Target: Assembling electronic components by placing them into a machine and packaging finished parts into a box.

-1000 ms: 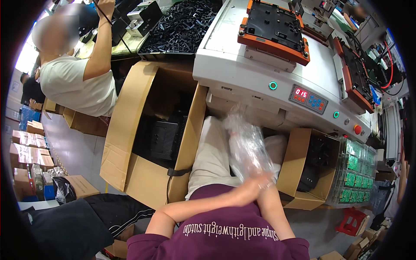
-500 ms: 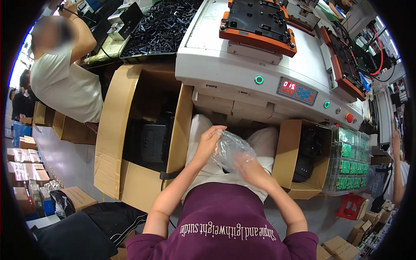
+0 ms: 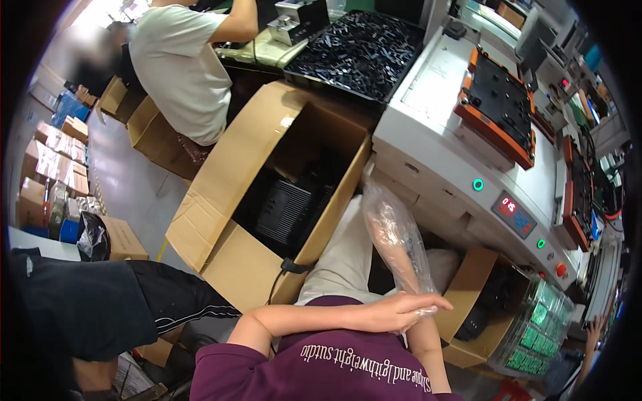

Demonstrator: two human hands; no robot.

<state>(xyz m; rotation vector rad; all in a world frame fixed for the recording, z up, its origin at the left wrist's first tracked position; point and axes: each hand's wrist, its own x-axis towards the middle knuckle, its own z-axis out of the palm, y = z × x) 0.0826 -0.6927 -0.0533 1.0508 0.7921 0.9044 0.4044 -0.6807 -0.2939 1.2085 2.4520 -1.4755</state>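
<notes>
A clear plastic bag (image 3: 416, 250) is drawn over my right hand (image 3: 386, 227) and part of the right forearm. Its far end sticks out past the fingers, close to the white machine's front. Through the crinkled, shiny film I cannot make out how the right fingers are set. My left hand (image 3: 409, 311) reaches across my front and grips the bag's near edge at the right forearm, with the film bunched in its fingers. Left of the bag stands a large open cardboard box (image 3: 231, 167), holding a black ribbed housing (image 3: 286, 208).
The white machine (image 3: 428, 127) carries orange-framed black fixtures (image 3: 498, 103). A smaller cardboard box (image 3: 471, 284) with black parts stands right, beside clear trays of green circuit boards (image 3: 535, 334). Small black parts fill a tray (image 3: 354, 57) ahead. A person in a light shirt (image 3: 177, 60) works at left.
My right hand has gone deep into the bag and stretched forward. The left hand has moved from the bag's far side to its near edge at the forearm. My view has swung left.
</notes>
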